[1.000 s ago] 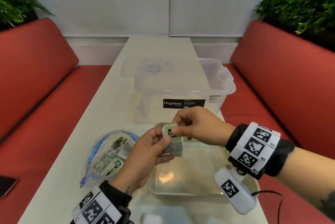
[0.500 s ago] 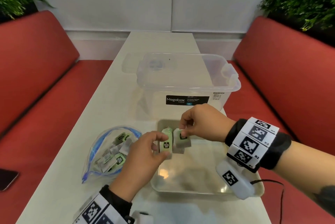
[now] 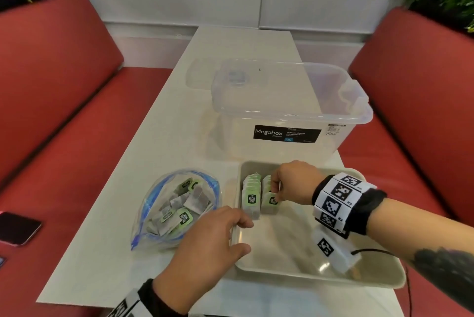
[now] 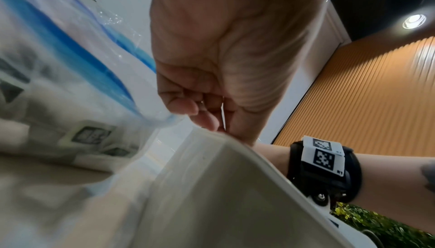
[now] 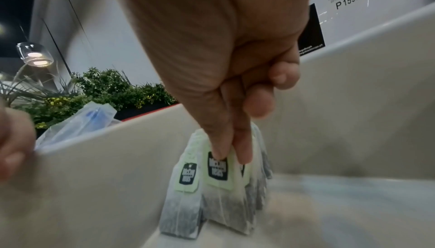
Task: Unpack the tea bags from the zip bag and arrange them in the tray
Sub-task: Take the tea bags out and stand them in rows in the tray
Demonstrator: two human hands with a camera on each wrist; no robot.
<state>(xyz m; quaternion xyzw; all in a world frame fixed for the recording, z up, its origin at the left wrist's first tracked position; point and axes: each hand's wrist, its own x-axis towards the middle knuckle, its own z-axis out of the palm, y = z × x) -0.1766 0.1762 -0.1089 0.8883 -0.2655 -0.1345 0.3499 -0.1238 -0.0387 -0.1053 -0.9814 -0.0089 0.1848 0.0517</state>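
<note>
Two rows of tea bags (image 3: 259, 194) stand upright on edge in the tray's 10 o'clock corner, side by side and touching. Soft grey paper pouches, dark leaf showing through, each with a pale green tag carrying a black label. The right wrist view shows the nearer pouch (image 5: 222, 175) pinched at its top between thumb and forefinger of the right hand (image 5: 235, 77), other fingers curled back; from the head view this grip is hidden behind the knuckles (image 3: 295, 183).

Tray (image 3: 318, 279): beige, smooth, shallow, rounded corners, glossy floor. Its thin lip reads as a curved off-white edge in the left wrist view (image 4: 235, 159).

Left hand (image 3: 213, 242) sits over the tray's 9 o'clock rim, fingers loosely bent, nothing visibly held. The left wrist view shows the fingertips (image 4: 186, 105) curled toward the palm just above the lip; whether they touch it, cannot tell.

Zip bag (image 3: 177, 209) lies at 9 o'clock from the tray, just beside it: crinkled clear plastic, blue zip band gaping open, loose tea bags jumbled inside. Blurred in the left wrist view (image 4: 70, 65).

At 12 o'clock, a clear lidded storage box (image 3: 289, 111), black Megabox label; the price sticker is legible only in the right wrist view. White table (image 3: 154, 162). Dark phone (image 3: 18, 228) on the red bench at 9 o'clock.
</note>
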